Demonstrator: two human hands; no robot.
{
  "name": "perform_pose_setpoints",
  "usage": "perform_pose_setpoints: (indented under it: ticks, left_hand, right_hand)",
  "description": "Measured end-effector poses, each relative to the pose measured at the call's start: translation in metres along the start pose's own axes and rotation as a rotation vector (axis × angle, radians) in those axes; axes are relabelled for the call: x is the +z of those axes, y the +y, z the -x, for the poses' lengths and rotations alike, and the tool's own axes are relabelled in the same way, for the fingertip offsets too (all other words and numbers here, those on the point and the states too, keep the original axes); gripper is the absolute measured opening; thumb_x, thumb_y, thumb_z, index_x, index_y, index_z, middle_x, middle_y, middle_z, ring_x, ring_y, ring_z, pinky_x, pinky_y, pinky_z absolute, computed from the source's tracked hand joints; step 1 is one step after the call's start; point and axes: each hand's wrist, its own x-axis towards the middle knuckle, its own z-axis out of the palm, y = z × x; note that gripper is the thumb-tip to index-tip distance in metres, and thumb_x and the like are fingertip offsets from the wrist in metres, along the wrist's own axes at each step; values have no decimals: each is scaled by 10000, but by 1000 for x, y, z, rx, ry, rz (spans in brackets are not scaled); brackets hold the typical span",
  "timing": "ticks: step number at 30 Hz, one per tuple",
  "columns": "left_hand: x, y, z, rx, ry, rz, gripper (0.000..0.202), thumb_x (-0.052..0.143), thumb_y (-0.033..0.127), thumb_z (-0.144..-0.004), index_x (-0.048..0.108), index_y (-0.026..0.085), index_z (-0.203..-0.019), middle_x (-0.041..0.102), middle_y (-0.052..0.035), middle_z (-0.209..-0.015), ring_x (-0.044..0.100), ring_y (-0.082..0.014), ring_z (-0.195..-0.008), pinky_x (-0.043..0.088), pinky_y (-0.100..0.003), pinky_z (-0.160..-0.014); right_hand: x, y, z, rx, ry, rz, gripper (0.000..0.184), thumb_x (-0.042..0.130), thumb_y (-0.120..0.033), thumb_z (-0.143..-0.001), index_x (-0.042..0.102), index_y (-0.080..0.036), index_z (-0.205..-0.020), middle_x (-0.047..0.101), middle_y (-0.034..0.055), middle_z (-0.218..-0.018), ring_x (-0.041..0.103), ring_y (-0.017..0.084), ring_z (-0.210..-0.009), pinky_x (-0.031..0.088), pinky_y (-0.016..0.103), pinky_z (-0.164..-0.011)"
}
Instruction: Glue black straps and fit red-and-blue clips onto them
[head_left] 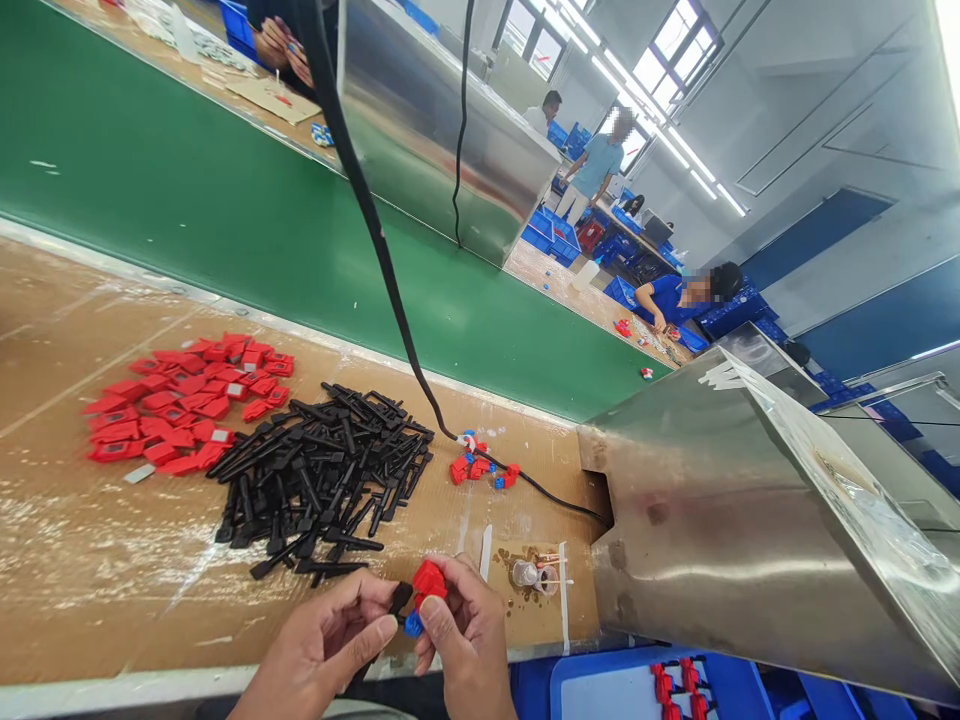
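My left hand (330, 645) pinches a black plastic strip (397, 600) at the bench's front edge. My right hand (469, 640) grips a small red plastic piece (430, 581) with a blue part (413, 624) under it, right against the strip's end. A heap of black strips (319, 465) lies just beyond my hands. Further left is a spread of red pieces (184, 400). Several assembled red-and-blue pieces (480, 467) lie by a black cable (375, 240).
A green conveyor belt (225, 200) runs behind the cardboard-covered bench (75, 560). A steel chute (720, 520) stands at right. A blue bin (600, 690) with red parts sits below. Other people work across the belt and at far benches. A small clear cup (525, 574) rests near my right hand.
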Motion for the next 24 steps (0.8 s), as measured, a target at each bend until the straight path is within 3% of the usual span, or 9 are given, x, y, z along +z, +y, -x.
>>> perform_pose_setpoints:
  ticks: [4, 9, 13, 16, 20, 22, 24]
  left_hand:
    - [-5, -6, -3, 4, -85, -10, 558, 820, 766, -662, 748, 220, -751, 590, 31, -563, 399, -131, -500, 298, -240, -454]
    - [-11, -29, -11, 33, -147, -22, 531, 788, 746, -708, 749, 220, -772, 615, 18, -557, 412, -132, -462, 307, -243, -425]
    - [-16, -38, -15, 19, -143, -24, 520, 791, 733, -721, 752, 221, -801, 666, 2, -619, 571, -187, -575, 453, -274, -552]
    - [-22, -31, -20, -20, -241, -18, 566, 786, 758, -711, 766, 204, -821, 722, -33, -654, 623, -215, -642, 476, -291, -620]
    - [-29, -11, -30, -178, -405, -26, 644, 820, 789, -642, 791, 172, -823, 604, 20, -558, 382, -112, -508, 286, -235, -489]
    - [-30, -3, -35, -244, -473, -25, 668, 836, 803, -597, 784, 168, -796, 543, 49, -531, 315, -91, -480, 245, -224, -461]
    - [-32, 1, -37, -238, -504, -58, 662, 821, 815, -608, 770, 180, -787, 547, 55, -526, 360, -93, -469, 285, -212, -451]
  right_hand:
    - [6, 10, 7, -53, 72, 20, 466, 705, -619, -909, 785, -243, -1172, 551, 15, -907, 487, 42, -486, 465, 150, -386]
    - [14, 24, 11, -75, 157, 51, 450, 680, -612, -926, 781, -252, -1176, 576, 34, -944, 462, 34, -446, 450, 164, -353]
    - [18, 28, 6, -22, 171, 12, 535, 677, -678, -895, 766, -221, -1159, 597, 51, -974, 463, 25, -436, 447, 166, -354]
    - [9, 24, -3, 67, 36, -79, 607, 741, -718, -817, 715, -199, -1130, 609, 16, -840, 478, 45, -416, 435, 169, -355]
    - [-10, 14, -14, 195, -277, -207, 732, 960, -622, -571, 666, -211, -1101, 625, -29, -711, 530, 91, -456, 428, 174, -384]
    - [-17, 9, -17, 189, -312, -204, 704, 1013, -547, -500, 685, -214, -1026, 630, -38, -708, 521, 90, -503, 462, 186, -452]
    - [-20, 3, -16, 135, -302, -118, 652, 1015, -534, -496, 701, -218, -972, 649, -32, -744, 527, 101, -555, 495, 216, -534]
